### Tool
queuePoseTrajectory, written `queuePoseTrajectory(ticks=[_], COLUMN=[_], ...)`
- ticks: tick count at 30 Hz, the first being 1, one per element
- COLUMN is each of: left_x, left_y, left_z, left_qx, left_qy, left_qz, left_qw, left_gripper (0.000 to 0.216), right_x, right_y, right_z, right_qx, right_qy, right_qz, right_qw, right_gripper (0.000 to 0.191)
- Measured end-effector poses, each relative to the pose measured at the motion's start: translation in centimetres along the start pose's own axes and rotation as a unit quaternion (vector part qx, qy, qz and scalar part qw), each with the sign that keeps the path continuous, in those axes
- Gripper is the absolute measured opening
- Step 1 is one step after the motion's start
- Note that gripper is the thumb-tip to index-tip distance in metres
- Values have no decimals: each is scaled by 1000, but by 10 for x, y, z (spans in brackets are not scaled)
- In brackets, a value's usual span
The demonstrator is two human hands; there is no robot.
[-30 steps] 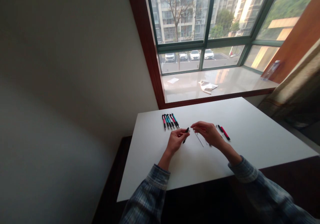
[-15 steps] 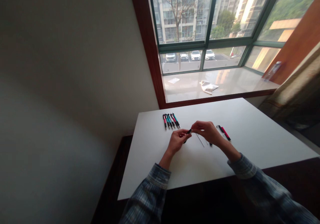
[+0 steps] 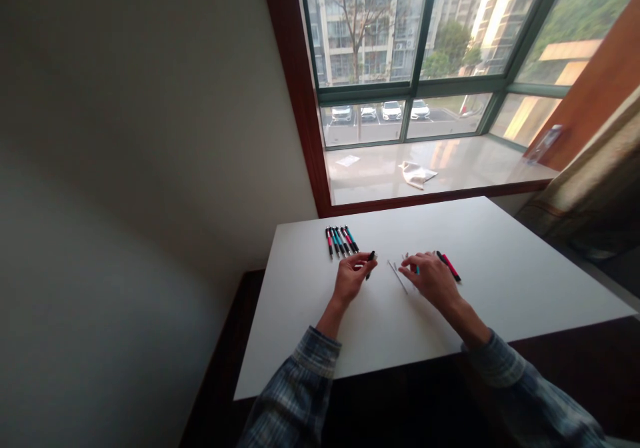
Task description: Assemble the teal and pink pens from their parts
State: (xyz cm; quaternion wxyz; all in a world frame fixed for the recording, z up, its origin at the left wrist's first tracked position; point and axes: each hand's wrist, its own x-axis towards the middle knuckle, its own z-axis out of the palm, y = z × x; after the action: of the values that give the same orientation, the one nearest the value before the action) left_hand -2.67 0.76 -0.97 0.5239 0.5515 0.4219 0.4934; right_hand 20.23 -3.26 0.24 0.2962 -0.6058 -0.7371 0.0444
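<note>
My left hand (image 3: 351, 277) is closed on a short black pen part (image 3: 371, 260), held just above the white table (image 3: 505, 281). My right hand (image 3: 430, 277) rests low on the table with its fingers curled over small loose pen pieces, a teal bit (image 3: 417, 270) showing at the fingertips. A thin clear refill tube (image 3: 398, 277) lies between the hands. Right of my right hand lies a red and black pen (image 3: 449, 266). A row of several red, teal and black pens (image 3: 341, 241) lies beyond my left hand.
A window sill (image 3: 380, 175) beyond the table carries a crumpled cloth (image 3: 417, 173) and a paper slip (image 3: 346, 161). A plain wall runs along the left. A curtain (image 3: 590, 195) hangs at the right. The table's left edge drops to a dark floor.
My hands were joined at the black pen part; they have separated. The right hand dropped to the table by the loose pieces, and the left hand shifted slightly left with the part.
</note>
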Motion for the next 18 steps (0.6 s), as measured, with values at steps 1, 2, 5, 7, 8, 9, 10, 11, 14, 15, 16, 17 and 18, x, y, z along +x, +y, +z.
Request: queuePoseTrajectory(ticks=[1, 2, 5, 7, 8, 9, 10, 11, 14, 15, 16, 17, 18], left_x=[0, 1, 3, 4, 4, 4, 4, 4, 4, 3, 3, 3, 3], left_y=[0, -1, -4, -6, -6, -7, -7, -6, -5, -5, -5, -5, -4], left_z=[0, -1, -3, -4, -5, -5, -6, -6, -6, -6, -6, -6, -6], left_qx=[1, 2, 3, -2, -4, -6, -6, -6, -3, -1, -1, -1, -1], left_qy=[7, 14, 41, 54, 57, 58, 57, 56, 52, 52, 53, 55, 57], left_qz=[0, 0, 6, 8, 7, 5, 2, -1, -4, -3, -3, -4, -5], left_qw=[1000, 1000, 999, 999, 998, 998, 998, 998, 999, 999, 999, 998, 998], left_gripper=[36, 35, 34, 33, 33, 33, 34, 35, 35, 35, 35, 35, 35], right_x=[-5, -8, -10, -5, -1, 3, 8, 13, 33, 41, 49, 57, 65], right_y=[-1, -2, -1, 4, 7, 12, 16, 22, 41, 48, 56, 63, 69], right_z=[4, 7, 10, 8, 6, 4, 2, -1, -9, -12, -14, -15, -16], right_qx=[-5, -5, 4, 10, 13, 14, 16, 18, 26, 30, 34, 38, 39], right_qy=[-6, -7, 0, 3, 4, 3, 5, 7, 12, 9, 1, -10, -25], right_qz=[-3, -2, 11, 21, 24, 26, 29, 31, 36, 38, 39, 41, 42], right_qw=[1000, 1000, 1000, 1000, 1000, 1000, 999, 999, 999, 999, 999, 998, 998], right_gripper=[19, 19, 17, 16, 16, 16, 17, 18, 20, 20, 20, 21, 20])
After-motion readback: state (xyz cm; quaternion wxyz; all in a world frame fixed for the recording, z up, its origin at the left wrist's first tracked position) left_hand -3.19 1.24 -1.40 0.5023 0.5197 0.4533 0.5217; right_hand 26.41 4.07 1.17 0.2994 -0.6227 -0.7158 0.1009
